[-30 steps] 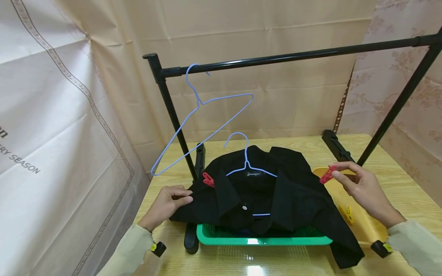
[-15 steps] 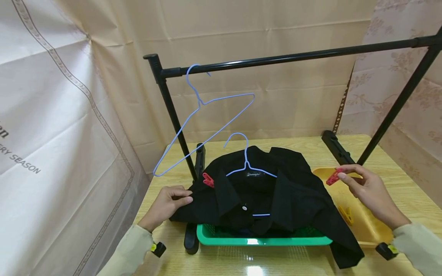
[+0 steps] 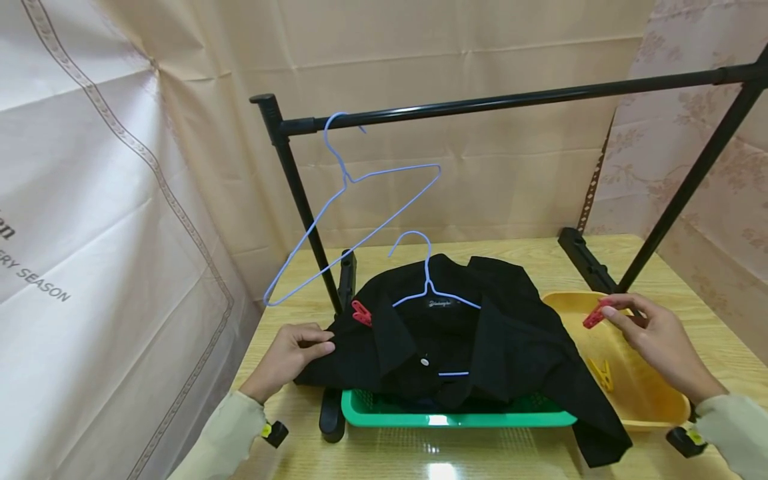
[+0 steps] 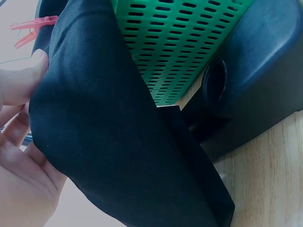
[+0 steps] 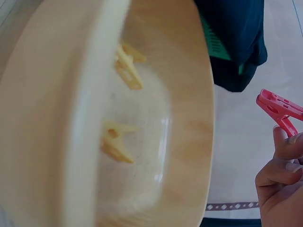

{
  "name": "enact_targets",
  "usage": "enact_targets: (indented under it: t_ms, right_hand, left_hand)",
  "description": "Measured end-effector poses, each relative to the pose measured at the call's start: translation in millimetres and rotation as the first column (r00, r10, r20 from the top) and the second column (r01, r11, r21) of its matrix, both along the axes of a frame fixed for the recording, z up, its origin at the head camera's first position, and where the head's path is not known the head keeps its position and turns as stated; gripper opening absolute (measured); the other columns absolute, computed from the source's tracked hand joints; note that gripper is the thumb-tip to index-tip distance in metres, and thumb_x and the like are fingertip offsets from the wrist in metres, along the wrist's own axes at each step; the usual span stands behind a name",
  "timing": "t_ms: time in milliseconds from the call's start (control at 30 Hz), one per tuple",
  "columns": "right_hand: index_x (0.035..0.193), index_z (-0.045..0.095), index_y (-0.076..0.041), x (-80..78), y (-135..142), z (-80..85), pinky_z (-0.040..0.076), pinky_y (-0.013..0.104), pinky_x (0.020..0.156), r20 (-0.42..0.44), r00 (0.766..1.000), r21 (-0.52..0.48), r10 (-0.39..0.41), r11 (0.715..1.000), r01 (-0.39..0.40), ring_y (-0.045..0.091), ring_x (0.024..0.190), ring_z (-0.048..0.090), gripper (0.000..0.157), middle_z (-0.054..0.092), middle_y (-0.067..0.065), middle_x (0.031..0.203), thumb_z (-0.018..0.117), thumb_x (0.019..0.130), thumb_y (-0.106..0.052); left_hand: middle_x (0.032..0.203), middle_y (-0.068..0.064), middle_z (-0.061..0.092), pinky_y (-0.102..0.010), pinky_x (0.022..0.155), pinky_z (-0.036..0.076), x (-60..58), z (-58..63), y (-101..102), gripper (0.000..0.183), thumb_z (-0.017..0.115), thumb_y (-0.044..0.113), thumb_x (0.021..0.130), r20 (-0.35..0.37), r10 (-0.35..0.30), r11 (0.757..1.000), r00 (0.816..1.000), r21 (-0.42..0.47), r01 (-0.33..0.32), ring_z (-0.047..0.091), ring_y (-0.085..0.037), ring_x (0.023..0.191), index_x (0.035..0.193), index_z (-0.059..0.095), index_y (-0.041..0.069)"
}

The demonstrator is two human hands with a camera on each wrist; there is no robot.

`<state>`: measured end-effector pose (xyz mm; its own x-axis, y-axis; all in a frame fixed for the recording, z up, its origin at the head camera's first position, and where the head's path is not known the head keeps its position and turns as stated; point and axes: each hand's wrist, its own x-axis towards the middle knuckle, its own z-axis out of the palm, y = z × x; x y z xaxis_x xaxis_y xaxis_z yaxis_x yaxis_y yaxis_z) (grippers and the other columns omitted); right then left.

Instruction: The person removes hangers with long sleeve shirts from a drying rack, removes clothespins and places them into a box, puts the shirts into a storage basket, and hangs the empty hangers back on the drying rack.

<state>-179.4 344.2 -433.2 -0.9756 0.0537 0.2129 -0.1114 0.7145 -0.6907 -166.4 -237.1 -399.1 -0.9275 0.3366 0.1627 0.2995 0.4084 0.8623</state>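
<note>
A black shirt (image 3: 528,340) lies over a green basket (image 3: 459,419), a blue wire hanger (image 3: 428,267) inside its collar. My left hand (image 3: 292,357) pinches the sleeve on the left between thumb and fingers; in the left wrist view the black cloth (image 4: 109,127) drapes down from that grip. Clipped near that shoulder is one red clothespin (image 3: 362,313). Over the yellow tray (image 3: 651,417), my right hand (image 3: 657,340) pinches a second red clothespin (image 3: 595,314), which also shows in the right wrist view beside the fingertips (image 5: 289,146).
Two yellow clothespins lie in the tray, one of them (image 5: 116,142) nearer its middle. A black rack bar (image 3: 492,103) spans above, with another blue hanger (image 3: 345,180) on its left end. The rack's black feet (image 3: 332,413) stand on the wooden table (image 3: 498,460).
My right hand has moved right with the red clothespin, away from the shirt and farther over the yellow tray. The left hand stays on the sleeve.
</note>
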Motion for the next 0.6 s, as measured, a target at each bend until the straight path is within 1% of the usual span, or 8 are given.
enact_targets:
  t_ms: [100,267,367,400,467,500,567,600]
  right_hand:
    - [0.123,0.057,-0.011,-0.9,4,-2.6,0.044,0.025,0.055,0.03,0.999,0.016,-0.009,1.0,0.009,0.021,0.08,0.052,0.043,0.057,0.018,0.115,0.052,0.097,-0.044]
    - [0.124,0.055,-0.007,-2.5,9,-6.9,0.043,0.021,0.055,0.052,0.999,0.029,-0.016,0.999,0.015,0.032,0.087,0.051,0.046,0.055,0.023,0.117,0.051,0.097,-0.044]
    - [0.122,0.056,-0.008,-3.2,11,-9.1,0.042,0.021,0.055,0.059,0.998,0.039,-0.02,0.999,0.018,0.03,0.086,0.05,0.045,0.056,0.023,0.117,0.051,0.097,-0.045]
    - [0.122,0.056,-0.008,-3.3,12,-9.4,0.042,0.023,0.053,0.063,0.998,0.044,-0.022,0.999,0.02,0.029,0.084,0.048,0.045,0.056,0.023,0.115,0.051,0.096,-0.045]
    - [0.12,0.057,-0.008,-3.8,13,-10.0,0.042,0.024,0.055,0.077,0.997,0.053,-0.028,0.998,0.024,0.032,0.086,0.05,0.046,0.056,0.024,0.116,0.051,0.096,-0.047]
    - [0.119,0.057,-0.008,-3.9,13,-10.3,0.046,0.027,0.059,0.087,0.996,0.052,-0.028,0.998,0.023,0.036,0.089,0.051,0.047,0.054,0.025,0.118,0.051,0.096,-0.048]
    - [0.119,0.056,-0.007,-3.9,14,-10.3,0.048,0.034,0.064,0.104,0.994,0.057,-0.027,0.998,0.021,0.044,0.097,0.049,0.049,0.052,0.028,0.122,0.05,0.096,-0.049]
    - [0.119,0.056,-0.007,-4.2,15,-10.6,0.049,0.036,0.064,0.113,0.993,0.064,-0.032,0.998,0.025,0.045,0.099,0.049,0.051,0.05,0.029,0.123,0.049,0.095,-0.051]
  left_hand:
    - [0.084,-0.005,0.067,-0.028,0.068,0.049,0.1,-0.5,0,0.018,0.068,0.007,0.088,0.002,-0.002,1.0,1.0,0.004,0.002,0.059,-0.016,0.076,0.105,0.074,0.007]
    - [0.084,-0.006,0.066,-0.028,0.068,0.049,0.5,-0.9,0,0.018,0.068,0.007,0.088,0.006,-0.003,1.0,1.0,0.014,0.003,0.058,-0.016,0.076,0.105,0.074,0.007]
    - [0.084,-0.005,0.066,-0.028,0.068,0.049,0.5,-1.0,0,0.018,0.068,0.007,0.088,0.004,-0.001,1.0,1.0,0.017,0.001,0.059,-0.017,0.076,0.105,0.074,0.007]
    - [0.084,-0.005,0.067,-0.028,0.068,0.049,0.4,-1.1,0,0.018,0.068,0.007,0.088,0.004,0.0,1.0,1.0,0.017,0.0,0.059,-0.017,0.076,0.105,0.074,0.007]
    - [0.084,-0.005,0.067,-0.028,0.067,0.049,0.3,-1.3,0,0.018,0.068,0.007,0.087,0.0,0.0,1.0,1.0,0.018,0.0,0.059,-0.017,0.076,0.104,0.074,0.008]
    - [0.084,-0.005,0.067,-0.028,0.067,0.049,0.3,-1.3,0,0.018,0.068,0.007,0.087,-0.001,0.0,1.0,1.0,0.02,0.0,0.059,-0.017,0.076,0.104,0.074,0.007]
    - [0.084,-0.005,0.067,-0.028,0.068,0.049,0.4,-1.3,0,0.018,0.068,0.006,0.087,-0.002,0.0,1.0,1.0,0.021,0.0,0.059,-0.017,0.076,0.104,0.075,0.007]
    - [0.084,-0.006,0.066,-0.028,0.068,0.049,0.6,-1.3,0,0.018,0.068,0.006,0.087,-0.002,0.0,1.0,1.0,0.021,0.0,0.059,-0.017,0.076,0.104,0.074,0.007]
